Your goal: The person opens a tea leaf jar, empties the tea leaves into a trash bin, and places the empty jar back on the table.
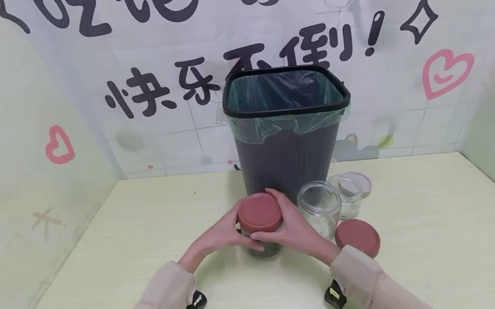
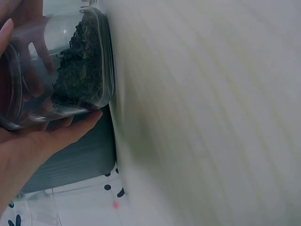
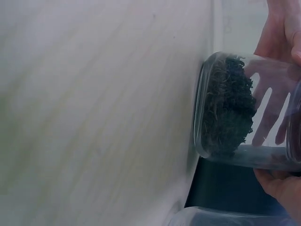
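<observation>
A clear jar [image 2: 66, 61] with a red lid [image 1: 259, 213] stands upright on the table in front of the bin. Dark, curly dried leaves [image 3: 229, 108] fill its lower part. My left hand [image 1: 223, 234] grips the jar from the left, its fingers curled round the side. From the right, my right hand [image 1: 295, 228] holds it as well, thumb across the front just under the lid and fingers behind. Through the clear wall, fingers show on the jar's far side in both wrist views.
A dark bin [image 1: 286, 153] with a green liner stands behind the jar. To the right are a larger open glass jar [image 1: 320, 210], a smaller one [image 1: 348, 195], a pale lid [image 1: 363, 183] and a loose red lid [image 1: 358, 238]. Printed cloth walls enclose the table [image 1: 435, 233].
</observation>
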`<state>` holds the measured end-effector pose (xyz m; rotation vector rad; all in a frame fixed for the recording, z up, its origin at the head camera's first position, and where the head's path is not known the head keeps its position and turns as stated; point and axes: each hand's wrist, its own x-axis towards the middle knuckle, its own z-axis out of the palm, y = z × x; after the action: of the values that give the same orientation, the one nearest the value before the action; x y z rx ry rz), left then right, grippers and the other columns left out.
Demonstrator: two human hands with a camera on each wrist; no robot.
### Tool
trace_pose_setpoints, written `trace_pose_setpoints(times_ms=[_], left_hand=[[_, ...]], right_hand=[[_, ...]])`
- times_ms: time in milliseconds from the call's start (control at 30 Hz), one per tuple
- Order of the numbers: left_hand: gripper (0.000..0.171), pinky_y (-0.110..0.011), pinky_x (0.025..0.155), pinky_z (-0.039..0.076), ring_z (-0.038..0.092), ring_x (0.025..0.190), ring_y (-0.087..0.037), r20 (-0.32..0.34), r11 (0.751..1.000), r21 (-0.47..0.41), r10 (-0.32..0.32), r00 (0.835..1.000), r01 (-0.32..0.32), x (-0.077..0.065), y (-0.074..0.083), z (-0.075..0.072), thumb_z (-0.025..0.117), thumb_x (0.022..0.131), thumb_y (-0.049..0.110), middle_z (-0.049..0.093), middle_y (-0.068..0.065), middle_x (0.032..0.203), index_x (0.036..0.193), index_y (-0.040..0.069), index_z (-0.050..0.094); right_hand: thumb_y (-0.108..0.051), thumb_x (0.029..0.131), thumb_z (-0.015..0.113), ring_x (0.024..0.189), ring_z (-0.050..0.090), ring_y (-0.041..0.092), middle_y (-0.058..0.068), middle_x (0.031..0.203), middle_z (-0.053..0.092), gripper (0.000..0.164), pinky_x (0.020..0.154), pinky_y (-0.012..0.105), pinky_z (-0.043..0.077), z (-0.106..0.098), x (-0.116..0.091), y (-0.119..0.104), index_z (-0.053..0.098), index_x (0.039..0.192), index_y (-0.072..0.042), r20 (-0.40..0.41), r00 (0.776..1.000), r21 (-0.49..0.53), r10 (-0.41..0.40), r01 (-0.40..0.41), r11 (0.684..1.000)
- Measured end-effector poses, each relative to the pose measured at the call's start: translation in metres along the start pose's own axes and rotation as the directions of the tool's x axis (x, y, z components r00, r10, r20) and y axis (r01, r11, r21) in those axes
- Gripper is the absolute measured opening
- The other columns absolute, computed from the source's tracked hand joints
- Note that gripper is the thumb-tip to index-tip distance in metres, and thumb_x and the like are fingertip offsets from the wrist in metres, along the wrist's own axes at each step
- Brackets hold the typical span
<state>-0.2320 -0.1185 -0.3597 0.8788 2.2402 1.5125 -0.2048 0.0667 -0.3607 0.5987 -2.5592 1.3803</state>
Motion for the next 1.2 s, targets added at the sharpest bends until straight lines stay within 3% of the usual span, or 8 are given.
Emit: trace_pose_setpoints(times_ms=[167,333,600,867,1200], left_hand=[[0.090,-0.039,0.094,0.035,0.040,0.116,-0.024,-0.006,0.999,0.025,0.039,0.999,-0.039,0.001,0.001,0.008,0.082,0.060,0.011,0.042,-0.010,0.127,0.133,0.006,0.029],[0.090,-0.037,0.093,0.038,0.043,0.113,-0.023,-0.023,0.995,0.066,0.072,0.997,-0.071,0.002,0.003,0.017,0.082,0.060,0.012,0.044,-0.010,0.125,0.133,0.005,0.029],[0.093,-0.034,0.090,0.041,0.047,0.111,-0.022,-0.029,0.994,0.099,0.046,0.999,-0.043,0.000,0.009,0.030,0.082,0.060,0.016,0.047,-0.010,0.123,0.135,0.006,0.028],[0.088,-0.031,0.089,0.042,0.046,0.112,-0.020,0.022,0.996,0.086,0.016,1.000,-0.018,0.000,0.008,0.033,0.081,0.062,0.016,0.048,-0.007,0.123,0.134,0.007,0.031],[0.089,-0.032,0.091,0.041,0.046,0.112,-0.018,0.027,0.994,0.103,0.027,0.999,-0.029,0.001,0.009,0.032,0.082,0.061,0.019,0.049,-0.004,0.123,0.134,0.009,0.032]], right_hand=[[-0.032,0.062,0.080,0.105,0.050,0.023,0.010,0.120,0.047,0.090,0.085,0.042,0.043,-0.003,-0.007,0.000,0.032,0.133,-0.004,-0.030,0.998,-0.044,-0.053,0.052,0.998],[-0.035,0.060,0.080,0.097,0.052,0.022,0.011,0.116,0.047,0.089,0.078,0.039,0.047,-0.003,-0.012,-0.002,0.037,0.129,0.000,-0.083,0.982,-0.141,-0.168,0.155,0.978],[-0.042,0.062,0.075,0.091,0.054,0.023,0.014,0.115,0.047,0.083,0.072,0.036,0.050,-0.005,-0.019,-0.007,0.044,0.124,0.005,-0.129,0.965,-0.285,-0.229,0.185,0.940],[-0.042,0.062,0.073,0.087,0.055,0.020,0.011,0.113,0.048,0.078,0.069,0.032,0.050,-0.009,-0.024,-0.005,0.047,0.120,0.003,-0.097,0.969,-0.274,-0.228,0.194,0.942],[-0.039,0.062,0.073,0.087,0.056,0.019,0.011,0.112,0.050,0.075,0.069,0.031,0.050,-0.011,-0.022,-0.002,0.049,0.119,0.003,-0.099,0.960,-0.251,-0.261,0.229,0.940]])
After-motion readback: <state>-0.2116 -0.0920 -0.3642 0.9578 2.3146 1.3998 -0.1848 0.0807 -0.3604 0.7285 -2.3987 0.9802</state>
